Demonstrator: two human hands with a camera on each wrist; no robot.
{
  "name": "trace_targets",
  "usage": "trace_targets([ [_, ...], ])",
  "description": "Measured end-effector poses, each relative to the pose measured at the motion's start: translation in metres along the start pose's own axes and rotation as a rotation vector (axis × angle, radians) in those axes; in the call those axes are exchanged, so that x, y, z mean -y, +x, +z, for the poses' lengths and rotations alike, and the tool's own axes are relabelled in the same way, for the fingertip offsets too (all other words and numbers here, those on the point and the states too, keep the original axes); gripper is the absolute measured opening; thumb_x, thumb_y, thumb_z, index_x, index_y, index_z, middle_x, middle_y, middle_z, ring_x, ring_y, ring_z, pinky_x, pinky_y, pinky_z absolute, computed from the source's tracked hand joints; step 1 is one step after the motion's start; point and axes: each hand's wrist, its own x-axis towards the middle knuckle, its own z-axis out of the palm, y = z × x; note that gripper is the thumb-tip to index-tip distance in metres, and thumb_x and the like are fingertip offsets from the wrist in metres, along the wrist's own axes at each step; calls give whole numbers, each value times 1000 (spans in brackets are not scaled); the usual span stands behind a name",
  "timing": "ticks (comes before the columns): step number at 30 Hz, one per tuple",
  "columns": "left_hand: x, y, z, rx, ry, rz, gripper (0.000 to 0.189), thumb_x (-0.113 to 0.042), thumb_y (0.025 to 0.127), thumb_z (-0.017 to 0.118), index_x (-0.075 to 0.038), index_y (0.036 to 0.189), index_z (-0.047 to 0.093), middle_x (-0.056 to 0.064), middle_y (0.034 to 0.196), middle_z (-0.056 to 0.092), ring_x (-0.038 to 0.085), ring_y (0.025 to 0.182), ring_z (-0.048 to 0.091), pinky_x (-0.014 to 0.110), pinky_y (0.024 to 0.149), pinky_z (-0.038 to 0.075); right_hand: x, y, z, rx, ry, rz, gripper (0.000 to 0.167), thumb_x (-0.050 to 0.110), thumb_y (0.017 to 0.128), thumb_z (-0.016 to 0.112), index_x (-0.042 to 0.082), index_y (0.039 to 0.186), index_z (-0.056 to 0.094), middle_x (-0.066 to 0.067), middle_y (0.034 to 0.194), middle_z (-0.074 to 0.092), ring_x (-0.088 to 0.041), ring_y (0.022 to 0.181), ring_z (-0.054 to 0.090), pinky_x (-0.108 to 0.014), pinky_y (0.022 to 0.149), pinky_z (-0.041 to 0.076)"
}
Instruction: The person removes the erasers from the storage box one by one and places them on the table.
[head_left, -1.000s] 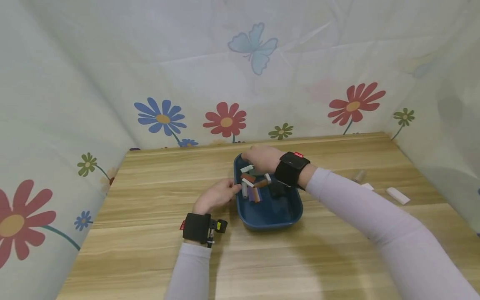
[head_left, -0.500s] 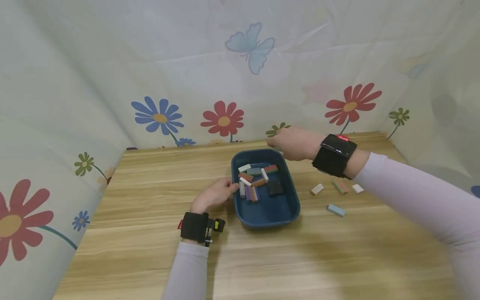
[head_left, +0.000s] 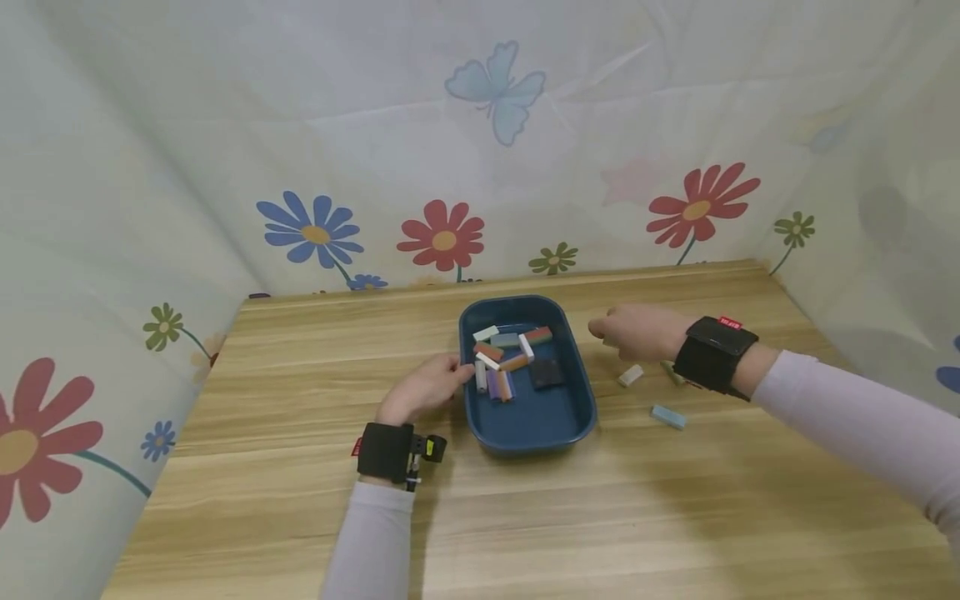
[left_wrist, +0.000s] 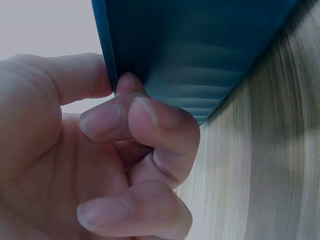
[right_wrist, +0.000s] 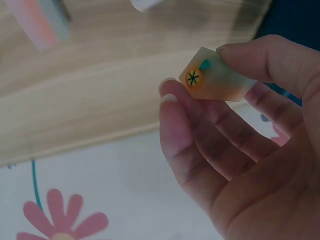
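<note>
Blue, round-cornered tray [head_left: 536,423] is pinched by the left grip [head_left: 423,387]; right grip [head_left: 647,330] pinches a faceted block [right_wrist: 214,82].

Blue tray [head_left: 534,423], fruit-printed pale block [right_wrist: 220,82], flowered white backdrop [head_left: 360,142]

Bench [head_left: 480,525]: wood-grain top. Blue bin [head_left: 529,427] standing on it. From the bin, head view: cream block [head_left: 631,375] at 3 o'clock; greenish block [head_left: 672,373], partly hidden, beyond; light-blue block [head_left: 668,417] toward 4 o'clock.

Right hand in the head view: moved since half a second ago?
Yes: the right hand has moved down and rightward, clear of the middle green flower it partly covered.
</note>
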Motion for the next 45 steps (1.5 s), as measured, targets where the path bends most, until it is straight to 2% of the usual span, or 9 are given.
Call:
trace_targets([
  [6, 0, 1, 1, -2, 9, -2, 31, -28, 105, 46, -1, 96, 60, 4, 71, 46, 19, 59, 45, 31, 56, 33, -13, 0, 22, -24, 12, 14, 25, -10, 78, 72, 7, 94, 61, -6, 77, 57, -19, 67, 51, -37, 63, 46],
  [15, -2, 0, 1, -8, 8, 7, 29, -27, 104, 47, -4, 91, 58, 4, 70, 44, 20, 58, 44, 31, 55, 32, -23, 3, 35, -28, 52, 58, 24, -13, 83, 62, 4, 101, 63, -14, 85, 62, -24, 74, 60, -41, 67, 52],
  [25, -2, -1, 1, -7, 8, 12, 30, -27, 104, 47, -3, 89, 57, 3, 69, 44, 19, 57, 43, 31, 55, 32, -25, 6, 43, -51, 60, 44, 30, -16, 78, 63, 5, 99, 63, -13, 86, 65, -26, 76, 63, -42, 69, 53],
  [33, 0, -1, 1, -6, 5, 8, 29, -27, 104, 47, -5, 88, 56, 2, 69, 45, 18, 57, 43, 31, 55, 32, -26, 10, 50, -39, 73, 44, 30, -14, 74, 67, 6, 96, 62, -8, 81, 61, -22, 72, 59, -41, 67, 51],
  [40, 0, 0, 2, -6, -8, 4, 30, -26, 105, 46, -3, 91, 58, 2, 69, 43, 18, 57, 42, 31, 55, 31, -27, 12, 53, -33, 88, 71, 30, -11, 74, 70, 5, 98, 63, -9, 84, 61, -23, 74, 59, -42, 69, 51],
  [45, 1, 0, 2, -8, -7, 2, 29, -26, 105, 46, -3, 91, 58, 2, 69, 43, 18, 57, 42, 31, 55, 31, -28, 12, 52, -9, 78, 114, 30, -3, 77, 72, 5, 103, 62, -9, 86, 56, -23, 72, 56, -40, 64, 49],
])
